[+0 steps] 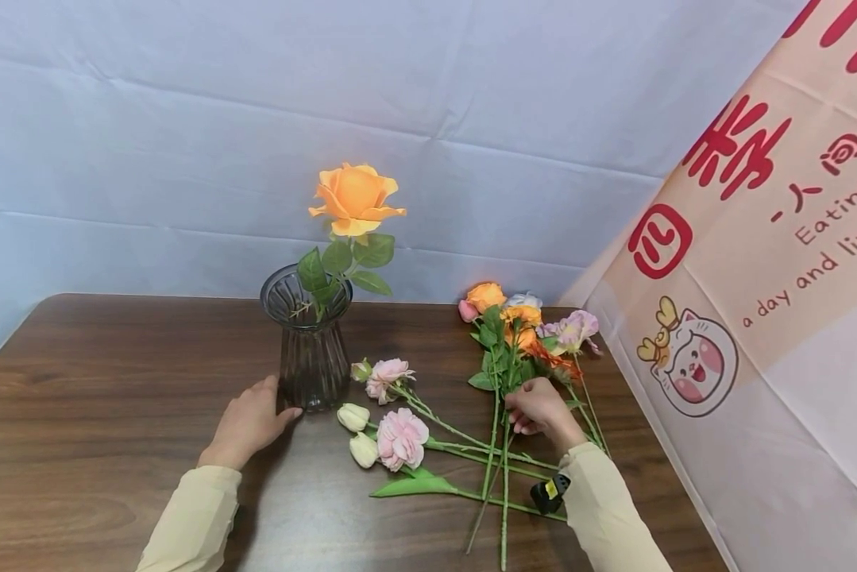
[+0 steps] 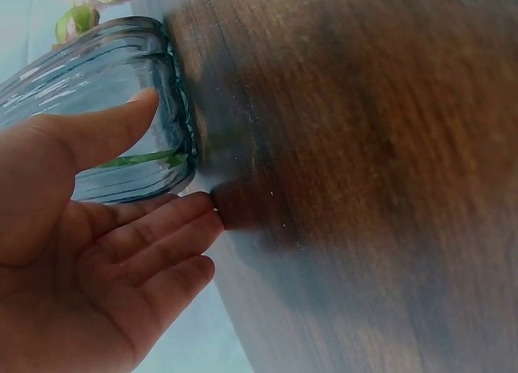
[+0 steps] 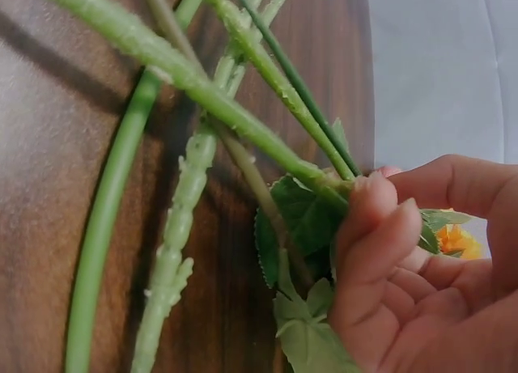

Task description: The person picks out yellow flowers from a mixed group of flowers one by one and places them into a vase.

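A ribbed dark glass vase point(image 1: 314, 369) stands upright on the table, with one orange rose point(image 1: 357, 195) leaning right out of its mouth. Low on the vase's left side rests my left hand point(image 1: 248, 425); the left wrist view shows its thumb along the glass and its other fingers loosely extended beside the base. Over the flower pile at the right, my right hand point(image 1: 541, 409) pinches a green flower stem point(image 3: 251, 124) between thumb and fingertips. Which bloom tops that stem is hard to tell among the orange flowers point(image 1: 521, 338) and leaves beyond the hand.
Pink flowers point(image 1: 403, 439) and white tulips point(image 1: 364, 450) lie between vase and right hand, their stems crossing under it. A purple flower point(image 1: 574, 330) lies at the back right. A small black object point(image 1: 550, 492) sits by the right sleeve. Cloth backdrops border the brown table point(image 1: 113, 413).
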A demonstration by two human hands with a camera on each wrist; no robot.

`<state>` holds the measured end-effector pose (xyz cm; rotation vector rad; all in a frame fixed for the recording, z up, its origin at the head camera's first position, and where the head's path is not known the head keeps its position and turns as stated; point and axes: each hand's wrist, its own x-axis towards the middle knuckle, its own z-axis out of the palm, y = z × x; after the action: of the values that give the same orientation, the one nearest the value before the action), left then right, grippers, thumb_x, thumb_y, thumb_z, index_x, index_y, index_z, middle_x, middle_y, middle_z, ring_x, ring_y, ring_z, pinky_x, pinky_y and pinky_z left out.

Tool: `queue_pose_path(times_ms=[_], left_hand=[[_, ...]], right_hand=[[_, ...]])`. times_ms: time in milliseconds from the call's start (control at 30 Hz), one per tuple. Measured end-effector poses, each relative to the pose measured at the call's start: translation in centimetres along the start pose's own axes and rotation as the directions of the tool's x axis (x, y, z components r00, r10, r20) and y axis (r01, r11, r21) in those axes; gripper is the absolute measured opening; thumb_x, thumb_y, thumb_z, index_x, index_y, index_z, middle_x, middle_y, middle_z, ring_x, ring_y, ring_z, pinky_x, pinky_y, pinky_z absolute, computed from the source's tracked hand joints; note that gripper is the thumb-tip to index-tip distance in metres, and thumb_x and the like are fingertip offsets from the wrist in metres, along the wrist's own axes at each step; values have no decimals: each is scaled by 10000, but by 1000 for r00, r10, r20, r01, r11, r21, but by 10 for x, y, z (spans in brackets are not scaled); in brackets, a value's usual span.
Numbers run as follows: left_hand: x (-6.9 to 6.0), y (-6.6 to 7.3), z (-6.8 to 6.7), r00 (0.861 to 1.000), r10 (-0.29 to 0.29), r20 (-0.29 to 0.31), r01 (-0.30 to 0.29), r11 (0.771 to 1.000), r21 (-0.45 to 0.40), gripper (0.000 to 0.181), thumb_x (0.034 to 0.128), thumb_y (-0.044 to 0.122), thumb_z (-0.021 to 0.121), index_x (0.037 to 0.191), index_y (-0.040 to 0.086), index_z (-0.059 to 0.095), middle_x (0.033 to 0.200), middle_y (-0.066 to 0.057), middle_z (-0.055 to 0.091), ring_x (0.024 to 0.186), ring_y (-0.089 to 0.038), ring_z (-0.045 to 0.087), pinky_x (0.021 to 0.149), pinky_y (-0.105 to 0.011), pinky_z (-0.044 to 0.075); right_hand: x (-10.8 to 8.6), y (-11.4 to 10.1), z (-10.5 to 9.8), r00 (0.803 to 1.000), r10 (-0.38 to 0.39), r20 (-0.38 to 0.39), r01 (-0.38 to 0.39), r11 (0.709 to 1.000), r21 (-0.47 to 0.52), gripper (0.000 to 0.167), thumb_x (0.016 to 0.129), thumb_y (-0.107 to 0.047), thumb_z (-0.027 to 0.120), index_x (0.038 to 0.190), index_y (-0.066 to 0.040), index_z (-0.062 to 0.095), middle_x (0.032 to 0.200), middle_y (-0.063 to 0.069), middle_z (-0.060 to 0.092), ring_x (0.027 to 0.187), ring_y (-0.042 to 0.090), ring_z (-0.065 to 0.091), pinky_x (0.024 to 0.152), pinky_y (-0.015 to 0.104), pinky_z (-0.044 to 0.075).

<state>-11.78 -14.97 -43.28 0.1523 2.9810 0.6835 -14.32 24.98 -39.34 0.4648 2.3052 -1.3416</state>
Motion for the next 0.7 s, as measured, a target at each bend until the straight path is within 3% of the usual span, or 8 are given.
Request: queue_pose_path(times_ms=[567, 700], left_hand=[[0, 0, -1, 1000, 12, -1, -11, 1000, 7, 636, 829, 269, 662, 1205, -185, 421, 1095, -367, 521, 956, -512, 517, 780, -579, 432], [0, 0, -1, 1000, 14, -1, -14, 1000, 8, 635, 829, 268, 661, 1204, -185, 420, 1090, -368, 523, 952, -513, 518, 776, -579, 434]], right_hand=[[-1, -1, -6, 999, -39, 17, 37, 992, 122, 87, 868, -15, 493, 813, 52, 483, 613, 122, 564, 453, 163, 576, 504, 329, 550], [-1, -1, -6, 999, -33, 27, 30, 991, 133, 100, 872, -6, 490, 874, 93, 498, 615, 122, 561, 456, 165, 577, 514, 335, 553]])
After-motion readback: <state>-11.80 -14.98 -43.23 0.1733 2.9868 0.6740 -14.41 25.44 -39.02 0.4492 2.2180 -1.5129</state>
